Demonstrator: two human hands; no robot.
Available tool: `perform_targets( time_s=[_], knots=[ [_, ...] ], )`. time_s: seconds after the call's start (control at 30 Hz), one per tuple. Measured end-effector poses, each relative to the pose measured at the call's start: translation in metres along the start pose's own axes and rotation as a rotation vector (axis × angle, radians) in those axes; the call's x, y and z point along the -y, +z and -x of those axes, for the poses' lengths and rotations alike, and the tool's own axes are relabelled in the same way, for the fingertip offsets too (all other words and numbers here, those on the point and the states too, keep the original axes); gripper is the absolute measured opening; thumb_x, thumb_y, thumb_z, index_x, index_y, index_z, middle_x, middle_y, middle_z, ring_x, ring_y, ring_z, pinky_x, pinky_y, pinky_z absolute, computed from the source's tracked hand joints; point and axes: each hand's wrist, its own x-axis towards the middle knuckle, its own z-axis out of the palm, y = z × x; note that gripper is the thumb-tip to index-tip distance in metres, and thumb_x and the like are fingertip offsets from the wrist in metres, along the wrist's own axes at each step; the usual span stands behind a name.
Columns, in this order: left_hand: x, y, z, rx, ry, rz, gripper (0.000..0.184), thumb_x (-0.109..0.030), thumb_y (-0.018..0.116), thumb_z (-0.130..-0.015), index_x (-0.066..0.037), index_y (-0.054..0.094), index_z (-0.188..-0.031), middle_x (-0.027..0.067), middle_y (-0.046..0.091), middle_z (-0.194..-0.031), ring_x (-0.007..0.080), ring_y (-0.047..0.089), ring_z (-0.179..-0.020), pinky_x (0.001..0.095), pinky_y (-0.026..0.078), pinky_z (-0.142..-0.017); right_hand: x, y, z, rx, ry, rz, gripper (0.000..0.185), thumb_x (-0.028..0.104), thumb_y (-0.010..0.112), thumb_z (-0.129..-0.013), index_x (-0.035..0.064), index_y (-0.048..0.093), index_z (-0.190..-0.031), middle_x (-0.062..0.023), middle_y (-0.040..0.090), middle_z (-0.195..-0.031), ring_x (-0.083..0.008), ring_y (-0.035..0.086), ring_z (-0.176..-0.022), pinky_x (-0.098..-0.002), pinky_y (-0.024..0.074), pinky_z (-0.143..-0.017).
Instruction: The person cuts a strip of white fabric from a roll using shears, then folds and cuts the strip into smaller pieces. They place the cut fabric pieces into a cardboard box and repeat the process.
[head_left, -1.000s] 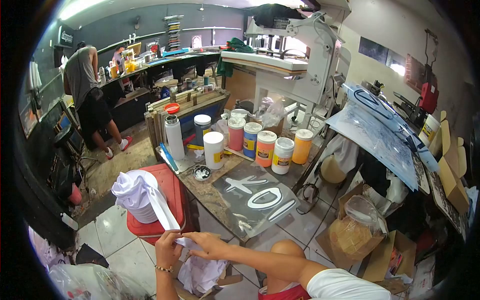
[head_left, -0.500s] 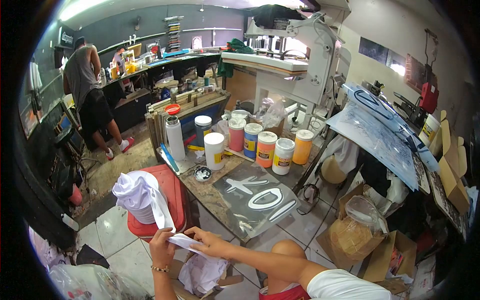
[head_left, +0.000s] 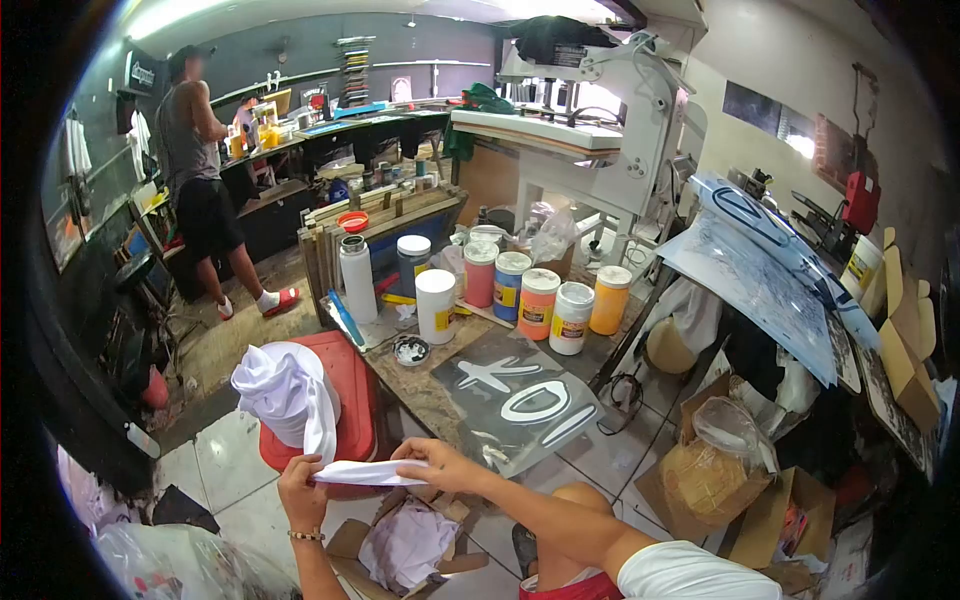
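A strip of white cloth (head_left: 365, 472) is stretched between my two hands. My left hand (head_left: 303, 492), with a beaded bracelet at the wrist, pinches it near its bend. At the strip's right end, my right hand (head_left: 438, 465) grips it between closed fingers. From my left hand the cloth runs up to a bunched white heap (head_left: 275, 382) in a white bucket (head_left: 287, 428), which stands on a red cooler (head_left: 352, 385). Below my hands, more white cloth (head_left: 408, 545) lies in an open cardboard box (head_left: 347, 545).
Several paint jars (head_left: 537, 303) stand on a low wooden table (head_left: 400, 375) beside a clear sheet with white lettering (head_left: 525, 395). Another person (head_left: 195, 150) stands at the back left. Cardboard boxes (head_left: 790, 520) are at the lower right, and a large press (head_left: 600, 150) is behind.
My hands have moved apart, drawing the strip out between them, my left leftwards. The box below shows more. The view has shifted slightly, and the other person has turned and stands more upright.
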Motion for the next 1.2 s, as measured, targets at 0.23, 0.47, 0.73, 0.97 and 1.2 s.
perform_targets(
  time_s=[0.23,0.47,0.73,0.97,1.2],
  knots=[
    [0.016,0.002,0.006,0.116,-0.106,-0.033,0.019,0.0,0.072,-0.064,-0.001,0.069,-0.083,0.0105,0.07,-0.093,0.023,0.067,-0.07,0.0319,0.053,-0.064,0.009,-0.013,0.001,-0.198,0.099,0.128,0.024,0.019,0.069,-0.089,0.0016,0.065,-0.105,-0.0089,0.068,-0.087,-0.0142,0.065,-0.07,-0.0314,0.0511,-0.062],
    [-0.011,0.015,0.01,0.391,-0.003,-0.015,0.053,-0.017,0.089,-0.061,-0.005,0.067,-0.108,0.0124,0.065,-0.117,0.0296,0.064,-0.105,0.0384,0.051,-0.091,0.006,0.0,0.006,-0.151,-0.354,0.614,0.015,0.011,0.064,-0.085,0.0053,0.066,-0.099,-0.0132,0.066,-0.094,-0.0371,0.064,-0.09,-0.0433,0.0511,-0.078],
    [-0.031,0.059,0.023,0.558,-0.051,0.29,0.055,-0.02,0.086,-0.071,-0.004,0.064,-0.12,0.0172,0.066,-0.116,0.0308,0.062,-0.11,0.0368,0.049,-0.096,0.009,0.019,0.012,0.007,-0.303,0.668,0.022,0.015,0.064,-0.086,0.0045,0.065,-0.106,-0.0165,0.067,-0.102,-0.036,0.066,-0.094,-0.0422,0.0516,-0.08],
    [-0.038,0.048,0.022,0.647,-0.342,0.376,0.034,-0.021,0.082,-0.08,-0.001,0.07,-0.105,0.0115,0.072,-0.094,0.0179,0.066,-0.082,0.0302,0.052,-0.076,0.021,0.009,0.013,0.0,-0.277,0.596,0.025,0.013,0.068,-0.084,0.0055,0.064,-0.107,-0.0196,0.068,-0.093,-0.0405,0.065,-0.091,-0.0461,0.0504,-0.078],
    [-0.04,0.047,0.022,0.559,-0.272,0.418,0.021,-0.016,0.076,-0.086,-0.002,0.071,-0.101,0.0064,0.072,-0.084,0.0108,0.062,-0.074,0.0297,0.051,-0.069,0.016,0.008,0.011,-0.119,-0.287,0.593,0.024,0.015,0.069,-0.086,0.0036,0.067,-0.107,-0.0176,0.069,-0.101,-0.0331,0.068,-0.091,-0.0389,0.0536,-0.078]
  ],
)
